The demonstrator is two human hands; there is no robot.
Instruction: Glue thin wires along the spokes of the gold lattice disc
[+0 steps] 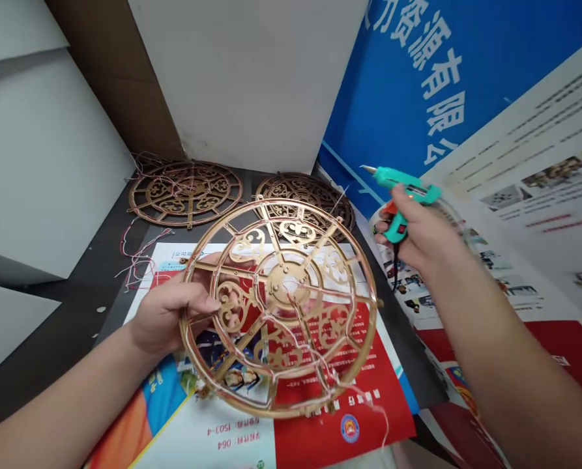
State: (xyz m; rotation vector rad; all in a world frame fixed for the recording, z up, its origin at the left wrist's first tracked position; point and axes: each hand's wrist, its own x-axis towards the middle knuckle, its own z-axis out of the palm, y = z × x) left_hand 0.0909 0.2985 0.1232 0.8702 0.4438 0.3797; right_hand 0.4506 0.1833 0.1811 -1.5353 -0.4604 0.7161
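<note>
Head view: right hand [418,228] holds a glue gun [402,194], nozzle pointing left.

Round gold openwork metal frame [283,283], scrollwork between its spokes, held tilted, thin pale wires [342,384] straggling across its lower part and off the rim. Teal hot glue gun [398,176], orange trigger [391,207], held up, metal nozzle [369,169] pointing left, black cord [395,270] dangling.

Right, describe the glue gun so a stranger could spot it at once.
Start at the blue banner with white characters. Just below it, the right hand holds up a teal glue gun, the only teal object there, with an orange trigger and a metal nozzle.
</note>
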